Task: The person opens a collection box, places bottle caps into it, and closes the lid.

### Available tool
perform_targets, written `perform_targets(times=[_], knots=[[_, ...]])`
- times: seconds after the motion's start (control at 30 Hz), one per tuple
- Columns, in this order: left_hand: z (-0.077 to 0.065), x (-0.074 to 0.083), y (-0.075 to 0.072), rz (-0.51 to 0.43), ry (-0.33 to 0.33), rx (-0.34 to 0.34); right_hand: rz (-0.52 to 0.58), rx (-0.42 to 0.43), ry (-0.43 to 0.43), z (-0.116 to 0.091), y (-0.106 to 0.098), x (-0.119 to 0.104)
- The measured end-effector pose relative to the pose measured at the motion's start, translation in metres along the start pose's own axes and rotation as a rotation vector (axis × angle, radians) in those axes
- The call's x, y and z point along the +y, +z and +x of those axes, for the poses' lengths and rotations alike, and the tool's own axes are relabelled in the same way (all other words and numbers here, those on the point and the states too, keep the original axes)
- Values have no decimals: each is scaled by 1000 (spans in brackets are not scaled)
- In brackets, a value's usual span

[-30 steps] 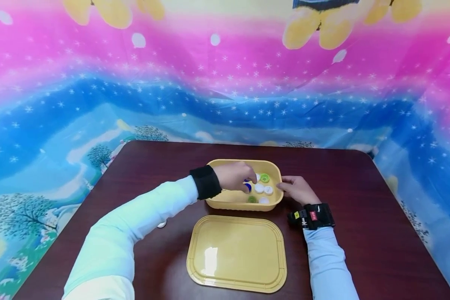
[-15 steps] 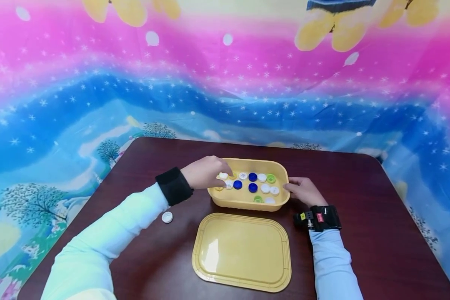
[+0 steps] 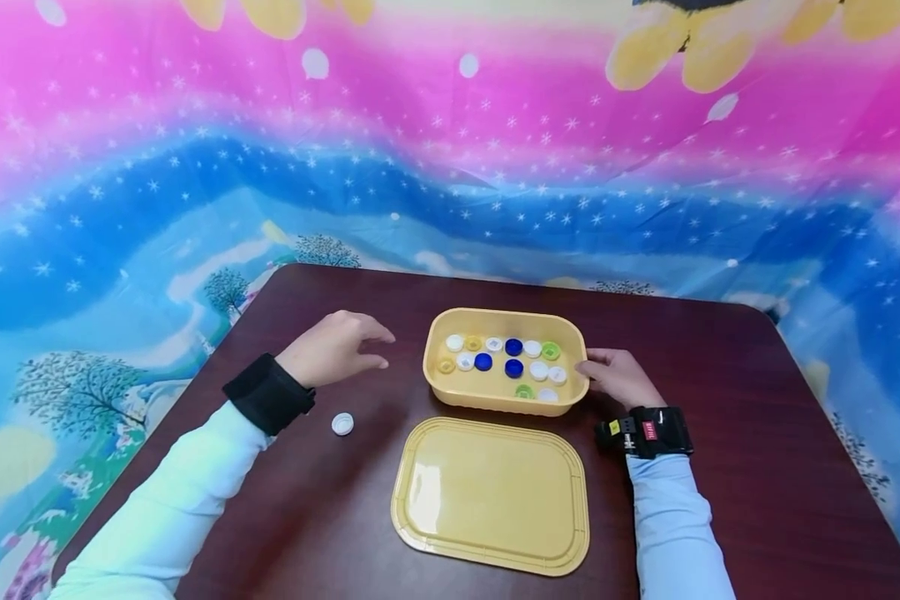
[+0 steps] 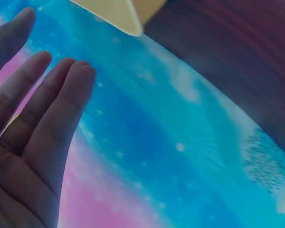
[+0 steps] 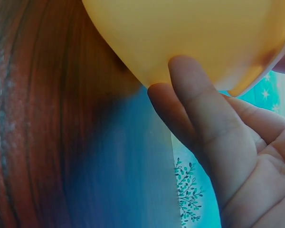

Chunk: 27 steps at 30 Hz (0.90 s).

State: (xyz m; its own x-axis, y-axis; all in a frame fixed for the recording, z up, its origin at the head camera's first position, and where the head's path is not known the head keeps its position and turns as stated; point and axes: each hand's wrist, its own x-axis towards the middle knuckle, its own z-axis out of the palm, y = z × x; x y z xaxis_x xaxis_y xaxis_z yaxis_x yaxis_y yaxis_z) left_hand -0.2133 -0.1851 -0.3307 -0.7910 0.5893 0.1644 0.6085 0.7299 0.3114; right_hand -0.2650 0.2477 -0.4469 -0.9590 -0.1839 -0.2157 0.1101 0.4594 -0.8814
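Note:
A yellow plastic box [image 3: 495,402] stands on the table with several bottle caps lying in it: white caps [image 3: 539,371], blue caps [image 3: 513,368], yellow caps [image 3: 472,343] and green caps [image 3: 550,351]. My right hand [image 3: 621,377] grips the box's right end, thumb at the rim. In the right wrist view its fingers [image 5: 194,85] lie against the outer wall. Left of the box, my left hand [image 3: 337,348] hovers with nothing in it, fingers loosely extended. One white cap [image 3: 342,424] lies on the table below that hand. The left wrist view shows the palm [image 4: 19,185] bare.
A flat yellow lid [image 3: 491,492] lies on the dark table [image 3: 727,400] in front of the box. Behind the table hangs a patterned pink and blue cloth [image 3: 450,183]. A black band [image 3: 270,393] circles the left wrist, and a strapped device [image 3: 648,432] the right.
My left hand has come out of the box and moved left above the table, uncovering the caps inside. The right hand stays on the box's end. The view has shifted slightly.

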Motion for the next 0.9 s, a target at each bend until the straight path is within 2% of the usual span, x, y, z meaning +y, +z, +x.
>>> perform_targets(times=[0.13,0.4,0.63,0.9], knots=[[-18,-11,3,-16,-66,-7,2,0,10,0,-1,-1],[-44,-30,23,-67,-172,-52,-19,1,27,1,0,-4],[-55,-35,42,-104,-282,-140,-11,-2,40,0,0,-6],[-61,-41,62,-169,-373,-181,-11,-11,49,1,0,-6]])
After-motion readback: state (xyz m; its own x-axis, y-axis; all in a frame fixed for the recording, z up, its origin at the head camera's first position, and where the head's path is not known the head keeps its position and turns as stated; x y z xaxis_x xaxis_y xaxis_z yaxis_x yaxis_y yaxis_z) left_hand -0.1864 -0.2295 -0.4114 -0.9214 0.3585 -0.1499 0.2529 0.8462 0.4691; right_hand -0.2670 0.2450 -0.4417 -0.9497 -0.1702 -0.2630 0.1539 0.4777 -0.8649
